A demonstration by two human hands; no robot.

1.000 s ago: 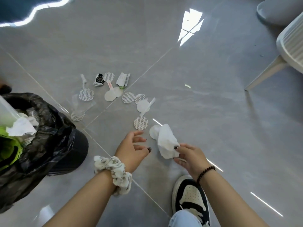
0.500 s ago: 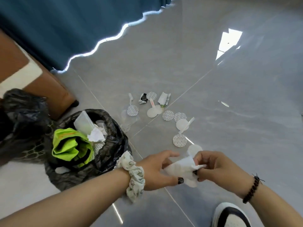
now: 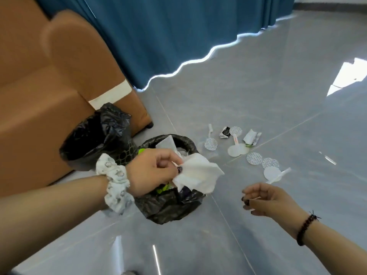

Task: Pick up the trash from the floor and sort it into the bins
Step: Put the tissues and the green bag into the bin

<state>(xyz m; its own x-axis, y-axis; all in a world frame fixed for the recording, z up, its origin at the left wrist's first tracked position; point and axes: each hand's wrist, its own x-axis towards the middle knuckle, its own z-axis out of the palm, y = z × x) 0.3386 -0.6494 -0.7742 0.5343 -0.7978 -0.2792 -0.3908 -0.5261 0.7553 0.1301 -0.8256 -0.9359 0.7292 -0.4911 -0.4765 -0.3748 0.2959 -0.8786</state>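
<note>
My left hand (image 3: 153, 171) pinches a crumpled white tissue (image 3: 198, 175) just above the near bin (image 3: 168, 203), which is lined with a black bag and holds green and white trash. My right hand (image 3: 268, 199) hovers low over the floor to the right, apart from the tissue, fingers loosely curled. A thin white sliver shows between its thumb and fingers; I cannot tell whether it is held. Several round white seal discs (image 3: 254, 158) and small wrappers (image 3: 251, 137) lie scattered on the grey tiles beyond.
A second black-bagged bin (image 3: 95, 139) stands behind the first, against a brown armchair (image 3: 49, 96). A blue curtain (image 3: 178, 36) hangs at the back. Grey tile floor (image 3: 278, 96) stretches to the right.
My right hand let go of the tissue and drew back to the right. My left hand took the tissue and carried it left over the near bin. The view swung left and up.
</note>
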